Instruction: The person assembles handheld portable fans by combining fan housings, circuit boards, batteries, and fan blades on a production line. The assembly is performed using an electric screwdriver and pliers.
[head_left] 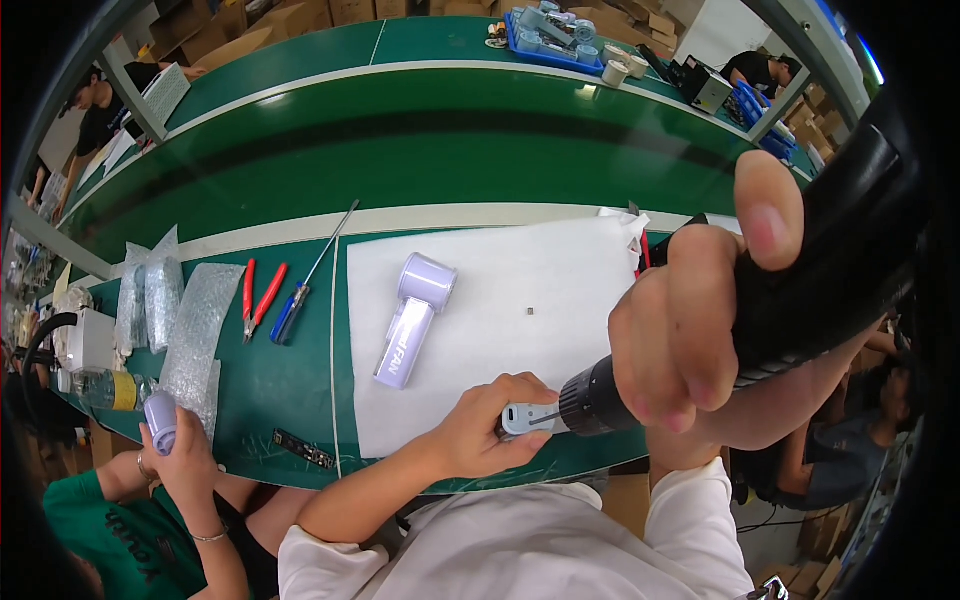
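Two hands are at work on my feed: the left hand (488,425) pinches a pale blue casing (520,417) between thumb and fingers, the right hand (680,330) wraps a black power driver (830,270). I judge the casing light, stiff and slippery, best held by its sides; it sits inside the left grip, left of the right hand, just beside the driver's nose

- lilac plastic fan with cylindrical head (414,318): on white rectangular sheet (560,270), left half
- pale-blue plastic handle (529,413): before the fan, to its right
- black cylindrical driver (820,270): right of that handle
- blue-handled metal screwdriver (290,315): left of sheet
- red-handled pliers (268,300): left of screwdriver
- clear bubble-wrap sleeve (198,330): left of pliers
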